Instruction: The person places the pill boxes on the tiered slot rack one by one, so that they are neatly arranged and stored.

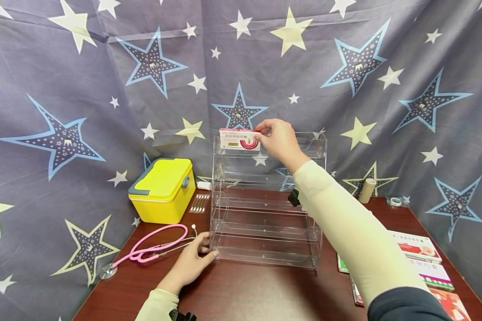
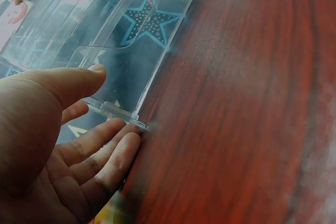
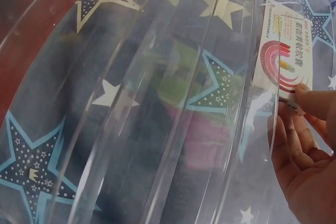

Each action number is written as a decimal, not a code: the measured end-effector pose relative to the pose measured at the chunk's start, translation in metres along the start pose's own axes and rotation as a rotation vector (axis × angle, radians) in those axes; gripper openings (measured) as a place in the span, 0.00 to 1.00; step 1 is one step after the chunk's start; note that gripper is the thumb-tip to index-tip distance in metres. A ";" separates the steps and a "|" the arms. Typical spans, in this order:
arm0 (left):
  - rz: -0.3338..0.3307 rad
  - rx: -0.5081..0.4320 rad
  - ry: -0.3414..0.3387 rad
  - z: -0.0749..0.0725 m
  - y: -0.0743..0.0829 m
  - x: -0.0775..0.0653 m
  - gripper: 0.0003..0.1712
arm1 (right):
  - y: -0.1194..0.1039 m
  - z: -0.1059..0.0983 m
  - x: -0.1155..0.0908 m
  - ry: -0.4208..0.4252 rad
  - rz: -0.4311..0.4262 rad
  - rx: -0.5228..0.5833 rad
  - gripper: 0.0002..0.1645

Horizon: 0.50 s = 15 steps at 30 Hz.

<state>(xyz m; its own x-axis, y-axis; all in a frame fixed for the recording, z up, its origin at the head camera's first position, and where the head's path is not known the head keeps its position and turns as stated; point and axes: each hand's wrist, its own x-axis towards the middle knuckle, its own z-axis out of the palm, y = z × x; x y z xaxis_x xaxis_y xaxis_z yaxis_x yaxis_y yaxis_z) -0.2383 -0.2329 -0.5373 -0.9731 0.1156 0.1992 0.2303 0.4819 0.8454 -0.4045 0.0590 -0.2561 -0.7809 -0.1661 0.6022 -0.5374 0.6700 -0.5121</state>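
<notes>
A clear, tiered acrylic display rack (image 1: 265, 257) stands upright on the table. At the left end of its top tier, my right hand (image 1: 279, 140) pinches the right end of a white medicine box (image 1: 238, 141) with pink-red arcs and printed characters. The right wrist view shows thumb and fingers on the edge of that medicine box (image 3: 286, 51), just behind a clear front lip. My left hand (image 1: 190, 263) is at the rack's lower left corner. In the left wrist view, its fingers (image 2: 113, 156) are extended beside the corner, fingertips at the base, thumb apart from them.
Left of the rack are a yellow case (image 1: 160, 191), a pink stethoscope (image 1: 144, 252), a pack of cotton swabs (image 1: 200, 203) and a white roll (image 1: 204, 185). Several medicine boxes (image 1: 434, 272) lie on the right, partly behind my arm. A tan roll (image 1: 367, 191) and tape (image 1: 395, 202) stand farther back.
</notes>
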 end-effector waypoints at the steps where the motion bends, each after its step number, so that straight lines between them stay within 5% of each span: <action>1: 0.001 0.000 0.003 0.000 0.000 0.000 0.30 | -0.001 0.000 0.000 -0.003 0.002 0.000 0.05; 15: -0.005 0.009 -0.004 -0.001 0.001 -0.001 0.30 | -0.003 0.007 -0.004 -0.022 0.005 -0.012 0.03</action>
<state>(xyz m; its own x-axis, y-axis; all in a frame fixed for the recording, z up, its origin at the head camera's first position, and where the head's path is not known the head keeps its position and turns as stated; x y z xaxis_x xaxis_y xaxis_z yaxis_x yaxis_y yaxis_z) -0.2373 -0.2336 -0.5364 -0.9743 0.1170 0.1926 0.2253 0.4905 0.8418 -0.4018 0.0527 -0.2611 -0.7907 -0.1785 0.5856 -0.5295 0.6797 -0.5076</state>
